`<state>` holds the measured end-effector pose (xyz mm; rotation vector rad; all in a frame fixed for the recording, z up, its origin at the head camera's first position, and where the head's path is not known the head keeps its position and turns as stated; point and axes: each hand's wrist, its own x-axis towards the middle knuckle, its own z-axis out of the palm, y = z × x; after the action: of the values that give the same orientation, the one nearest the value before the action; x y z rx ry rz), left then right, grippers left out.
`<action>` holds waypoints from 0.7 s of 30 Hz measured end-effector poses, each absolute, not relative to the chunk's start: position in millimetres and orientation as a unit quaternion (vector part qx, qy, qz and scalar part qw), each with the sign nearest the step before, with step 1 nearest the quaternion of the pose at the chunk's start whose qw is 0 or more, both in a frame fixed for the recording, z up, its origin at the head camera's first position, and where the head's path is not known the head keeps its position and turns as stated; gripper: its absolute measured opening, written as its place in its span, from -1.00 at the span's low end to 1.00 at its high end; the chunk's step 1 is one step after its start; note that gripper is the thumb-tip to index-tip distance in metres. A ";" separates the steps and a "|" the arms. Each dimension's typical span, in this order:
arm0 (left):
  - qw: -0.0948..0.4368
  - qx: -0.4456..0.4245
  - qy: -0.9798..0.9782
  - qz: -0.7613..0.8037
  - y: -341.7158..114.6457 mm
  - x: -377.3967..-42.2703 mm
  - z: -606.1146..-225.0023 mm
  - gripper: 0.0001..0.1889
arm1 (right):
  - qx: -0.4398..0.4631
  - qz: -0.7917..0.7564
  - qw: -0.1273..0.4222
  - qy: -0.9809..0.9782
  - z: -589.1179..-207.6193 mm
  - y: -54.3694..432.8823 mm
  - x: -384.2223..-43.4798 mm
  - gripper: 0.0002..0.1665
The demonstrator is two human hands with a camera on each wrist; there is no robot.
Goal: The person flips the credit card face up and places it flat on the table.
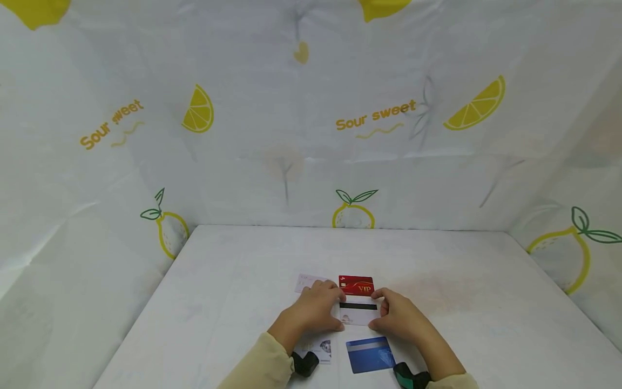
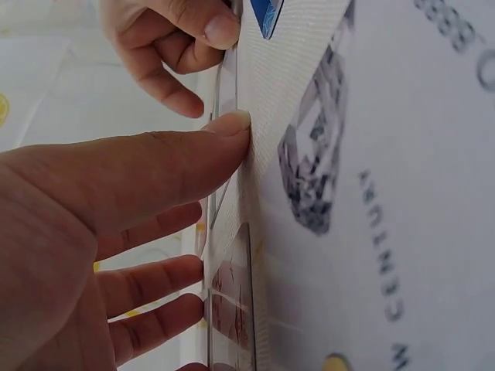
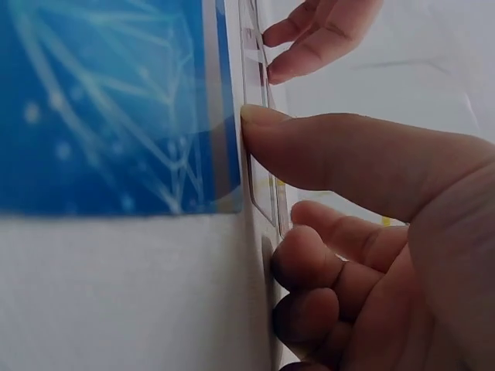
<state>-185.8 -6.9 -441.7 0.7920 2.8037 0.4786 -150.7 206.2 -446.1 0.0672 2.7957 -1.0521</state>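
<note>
Head view showed the white card (image 1: 358, 315) with the dark stripe lying flat between the two hands, its short sides toward them. It looked like thin plastic: very light, stiff enough to keep its shape, slick on its faces and not easily broken, though a hard bend might crease it. So flat a thing seemed best taken by its edges, near the corners, rather than by its face.

The left hand (image 1: 317, 308) gripped the left end, thumb at the near corner and forefinger at the far one, the gap between them about as wide as the card; its other fingers were loosely extended. The right hand (image 1: 402, 316) matched it at the right end, pinching lightly between thumb and forefinger, with the remaining fingers folded in toward the palm. How firmly either one pressed could not be told.

Just beyond the fingertips lay the red card (image 1: 357, 286) marked VIP. Under and past the left knuckles, a pale card (image 1: 304, 281) showed in part; whether the fingers touched it was unclear. Nearer the left wrist was the diamond-print card (image 1: 324, 351), partly covered, and nearer the right wrist the blue card (image 1: 369, 356), tilted slightly. All rested on the white table (image 1: 233, 281); well past both hands rose a lemon-patterned sheet (image 1: 243, 178).
</note>
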 end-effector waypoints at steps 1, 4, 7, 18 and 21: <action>0.094 0.268 0.945 0.161 -6.8 -185.5 -441.2 -0.46 | 0.026 -0.346 0.081 0.934 -446.0 206.2 -150.8 -0.31; 0.093 0.271 0.945 0.156 -6.6 -185.7 -441.4 -0.42 | 0.037 -0.335 0.092 0.937 -445.8 206.4 -151.6 -0.31; 0.092 0.271 0.945 0.157 -6.4 -186.3 -442.9 -0.41 | 0.044 -0.332 0.101 0.937 -445.5 206.7 -152.2 -0.35; 0.092 0.259 0.948 0.159 -5.6 -185.5 -445.0 -0.44 | 0.026 -0.345 0.104 0.933 -447.7 208.2 -151.3 -0.36; 0.092 0.256 0.948 0.162 -5.1 -184.8 -444.5 -0.46 | 0.022 -0.346 0.100 0.933 -447.9 207.9 -151.2 -0.36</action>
<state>-184.8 -5.1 -444.5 0.7610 2.8162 0.4813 -151.2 207.9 -447.9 0.0659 2.7566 -1.0237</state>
